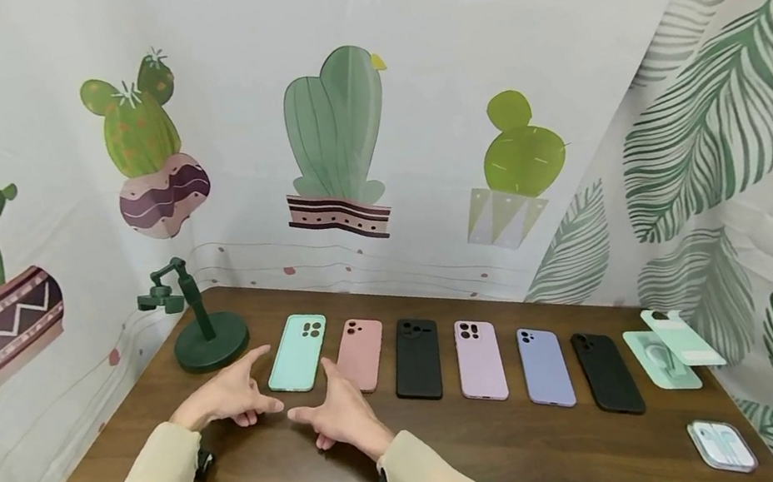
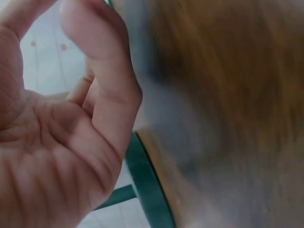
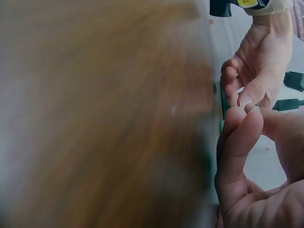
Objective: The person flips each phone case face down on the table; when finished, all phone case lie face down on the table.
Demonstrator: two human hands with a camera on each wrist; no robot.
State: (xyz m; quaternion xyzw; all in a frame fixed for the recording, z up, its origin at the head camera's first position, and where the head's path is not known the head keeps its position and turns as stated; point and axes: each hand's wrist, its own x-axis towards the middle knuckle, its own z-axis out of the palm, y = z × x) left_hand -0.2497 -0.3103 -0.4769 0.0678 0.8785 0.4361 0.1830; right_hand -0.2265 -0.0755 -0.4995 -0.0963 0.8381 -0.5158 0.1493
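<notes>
In the head view a mint-green phone case point(image 1: 298, 354) lies on the brown table, its camera cutouts at the far end. To its left is my left hand point(image 1: 232, 393), index finger and thumb extended and the other fingers bent. My right hand point(image 1: 344, 412) is at its near right, index finger and thumb also stretched out, beside a pink phone case point(image 1: 364, 352). Neither hand holds anything. The left wrist view shows the left palm point(image 2: 57, 133) close up, and the right wrist view shows both hands with their thumbs near each other.
Rightward stand a black case point(image 1: 417, 362), a lilac case point(image 1: 480, 363), a periwinkle case point(image 1: 547, 369) and another black case point(image 1: 608, 374). Mint packages point(image 1: 666, 357) and boxed earphones point(image 1: 722, 445) lie far right. A dark green jointed stand point(image 1: 211, 340) stands behind my left hand.
</notes>
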